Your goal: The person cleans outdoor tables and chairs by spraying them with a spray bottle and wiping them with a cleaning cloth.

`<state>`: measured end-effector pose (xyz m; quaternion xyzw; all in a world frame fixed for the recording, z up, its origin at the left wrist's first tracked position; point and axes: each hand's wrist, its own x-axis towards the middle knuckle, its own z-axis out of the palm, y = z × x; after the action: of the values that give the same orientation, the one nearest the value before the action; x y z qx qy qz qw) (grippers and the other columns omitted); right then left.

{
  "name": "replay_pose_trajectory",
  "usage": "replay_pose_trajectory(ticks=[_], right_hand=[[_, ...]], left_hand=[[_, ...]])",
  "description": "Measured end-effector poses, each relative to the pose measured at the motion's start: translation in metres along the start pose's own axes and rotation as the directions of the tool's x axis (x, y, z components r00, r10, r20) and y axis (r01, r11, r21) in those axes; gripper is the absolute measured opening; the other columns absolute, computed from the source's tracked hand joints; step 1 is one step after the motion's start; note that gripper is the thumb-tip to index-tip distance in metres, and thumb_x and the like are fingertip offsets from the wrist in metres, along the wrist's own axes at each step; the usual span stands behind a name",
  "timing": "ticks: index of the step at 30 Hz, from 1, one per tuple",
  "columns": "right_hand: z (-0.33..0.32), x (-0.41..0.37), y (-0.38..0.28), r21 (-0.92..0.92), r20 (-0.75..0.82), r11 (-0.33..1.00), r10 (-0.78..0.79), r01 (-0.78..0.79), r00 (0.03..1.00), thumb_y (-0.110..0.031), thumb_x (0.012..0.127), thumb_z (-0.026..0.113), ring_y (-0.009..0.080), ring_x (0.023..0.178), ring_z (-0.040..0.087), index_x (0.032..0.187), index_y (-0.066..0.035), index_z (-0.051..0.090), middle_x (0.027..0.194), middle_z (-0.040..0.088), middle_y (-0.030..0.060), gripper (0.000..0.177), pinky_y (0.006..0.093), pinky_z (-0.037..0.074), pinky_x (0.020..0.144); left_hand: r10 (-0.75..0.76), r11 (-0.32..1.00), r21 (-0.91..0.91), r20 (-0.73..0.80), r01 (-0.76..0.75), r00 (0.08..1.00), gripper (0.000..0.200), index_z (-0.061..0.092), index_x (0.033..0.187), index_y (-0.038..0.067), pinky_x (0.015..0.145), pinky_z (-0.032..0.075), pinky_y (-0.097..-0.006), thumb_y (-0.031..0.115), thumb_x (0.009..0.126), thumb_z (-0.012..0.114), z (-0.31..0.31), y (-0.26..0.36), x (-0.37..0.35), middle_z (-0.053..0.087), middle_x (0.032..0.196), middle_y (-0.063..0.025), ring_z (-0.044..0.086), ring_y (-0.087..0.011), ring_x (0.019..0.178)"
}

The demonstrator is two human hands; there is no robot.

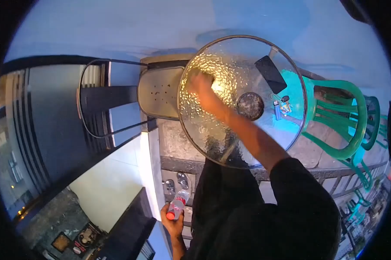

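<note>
Right hand (pixel 199 84) blurred over round glass bench (pixel 195 119), can't tell if fingers grip; left hand (pixel 173 223) low, fingers clamped round red-capped plastic bottle (pixel 179 200), seemingly out of right's way!

Rnd glass tbl (pixel 199 123) — on top: blk flat rect. item (pixel 271 74), dark rnd dish (pixel 250 106), sm. blue item (pixel 277 111).
</note>
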<state>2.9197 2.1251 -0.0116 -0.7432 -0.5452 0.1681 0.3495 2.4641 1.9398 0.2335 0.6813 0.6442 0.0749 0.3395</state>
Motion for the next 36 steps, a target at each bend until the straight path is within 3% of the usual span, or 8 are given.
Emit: replay_pose_trajectory(ticks=[1,4,6,9,13,25,33,36], right_hand=[[-0.022,-0.032,-0.051,-0.232,0.383,0.942,-0.140,0.242,0.913,-0.010,0.096,0.046,0.0347,0.116,0.048,0.126,-0.002,0.054,0.129,0.049,0.0245,0.032,0.0627,0.026,0.108],[0.022,-0.094,-0.029,0.164,0.162,0.850,-0.523,0.500,0.837,-0.022,0.095,0.053,0.0317,0.112,0.052,0.108,-0.008,0.061,0.123,0.055,0.0180,0.022,0.0561,0.037,0.099],[0.009,-0.068,-0.006,0.401,0.224,0.840,-0.476,0.365,0.850,-0.030,0.093,0.056,0.0321,0.110,0.053,0.108,-0.008,0.062,0.122,0.056,0.0164,0.027,0.0537,0.041,0.095],[-0.060,0.034,0.063,-0.132,0.195,0.990,0.074,-0.048,0.978,-0.032,0.089,0.062,0.0347,0.121,0.051,0.123,-0.007,0.057,0.129,0.055,0.0196,0.043,0.0493,0.041,0.099],[-0.108,0.027,0.077,-0.281,-0.364,0.821,0.388,-0.497,0.847,-0.016,0.090,0.055,0.0465,0.143,0.026,0.143,-0.009,0.045,0.157,0.029,0.0212,0.054,0.0601,0.028,0.112],[-0.078,-0.299,-0.075,-0.153,0.223,0.986,0.098,-0.064,0.970,-0.008,0.083,0.057,0.0408,0.147,0.023,0.140,-0.015,0.051,0.157,0.026,0.0220,0.058,0.0540,0.027,0.117],[-0.081,-0.343,-0.067,-0.266,-0.356,0.704,0.563,-0.659,0.746,-0.013,0.087,0.060,0.0478,0.143,0.024,0.131,-0.002,0.054,0.152,0.028,0.0313,0.045,0.0551,0.027,0.115],[-0.053,-0.269,-0.084,0.335,-0.171,0.821,0.535,-0.462,0.827,-0.015,0.092,0.055,0.0503,0.141,0.028,0.132,0.000,0.052,0.149,0.032,0.0325,0.043,0.0569,0.023,0.117]], left_hand=[[0.021,1.000,-0.023,0.001,-0.021,1.000,0.064,0.056,0.121,-0.002,0.100,0.045,-0.0409,0.003,0.063,0.083,-0.001,0.012,0.007,0.062,0.116,-0.0175,0.059,-0.0335,0.110],[0.204,0.976,0.074,0.039,-0.207,0.978,0.063,0.056,0.121,-0.002,0.100,0.045,-0.0411,0.004,0.064,0.083,-0.016,0.041,0.023,0.061,0.118,-0.0182,0.059,-0.0323,0.111],[0.236,0.969,0.066,0.023,-0.237,0.971,0.063,0.057,0.121,-0.002,0.099,0.045,-0.0426,0.006,0.064,0.084,-0.025,0.061,0.029,0.061,0.118,-0.0187,0.059,-0.0329,0.110],[0.324,0.936,0.140,0.016,-0.322,0.946,0.062,0.057,0.120,-0.003,0.098,0.047,-0.0432,0.010,0.066,0.084,-0.040,0.092,0.033,0.062,0.117,-0.0201,0.060,-0.0349,0.110],[0.437,0.883,0.169,0.046,-0.439,0.898,0.063,0.056,0.122,-0.004,0.098,0.046,-0.0437,0.010,0.066,0.084,-0.046,0.141,0.037,0.062,0.119,-0.0212,0.061,-0.0354,0.109],[0.642,0.763,0.010,0.095,-0.646,0.761,0.066,0.053,0.128,-0.001,0.100,0.048,-0.0405,0.008,0.070,0.083,0.013,0.228,0.110,0.061,0.125,-0.0176,0.059,-0.0288,0.117],[0.716,0.697,-0.030,0.056,-0.716,0.695,0.061,0.056,0.124,-0.001,0.098,0.047,-0.0399,0.005,0.070,0.082,0.088,0.255,0.169,0.061,0.120,-0.0190,0.060,-0.0342,0.111],[0.696,0.717,-0.046,-0.016,-0.696,0.718,0.061,0.057,0.123,-0.002,0.099,0.046,-0.0393,0.004,0.069,0.083,0.090,0.262,0.153,0.061,0.119,-0.0191,0.060,-0.0338,0.111]])
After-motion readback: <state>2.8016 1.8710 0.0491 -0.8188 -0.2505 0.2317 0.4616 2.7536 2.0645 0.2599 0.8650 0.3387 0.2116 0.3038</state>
